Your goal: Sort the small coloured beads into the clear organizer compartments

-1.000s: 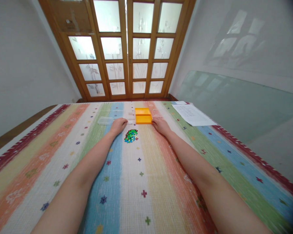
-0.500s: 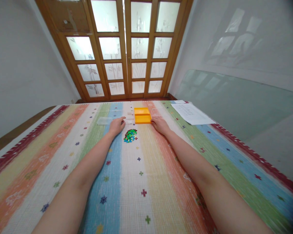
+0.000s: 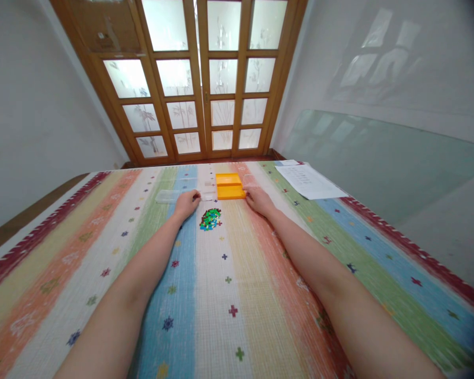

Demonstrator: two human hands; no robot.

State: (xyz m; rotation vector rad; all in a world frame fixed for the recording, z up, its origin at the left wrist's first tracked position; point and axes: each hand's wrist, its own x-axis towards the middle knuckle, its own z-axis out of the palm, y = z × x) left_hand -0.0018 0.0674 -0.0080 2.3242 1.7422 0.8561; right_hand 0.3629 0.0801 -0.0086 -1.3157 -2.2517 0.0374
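A shallow orange plastic box (image 3: 229, 192) with a divider across it lies on the striped tablecloth. My right hand (image 3: 259, 201) has its fingers closed at the box's right edge. To the left of the box is my left hand (image 3: 187, 203), fingers curled together; whatever they hold is too small to make out. A clear plastic container (image 3: 166, 197) lies just left of that hand, and another clear plastic piece (image 3: 207, 195) sits between the hand and the orange box. Nearer to me, a small heap of green, blue and brown pieces (image 3: 210, 219) rests on the cloth.
Written paper sheets (image 3: 310, 180) lie at the far right of the table. A faint clear container (image 3: 253, 180) stands behind my right hand. Beyond the table's far edge is a wooden door with glass panes (image 3: 203, 105).
My left fingers have curled in, where the index finger was stretched out before. The right hand stays at the orange box's edge. The whole view has shifted slightly.
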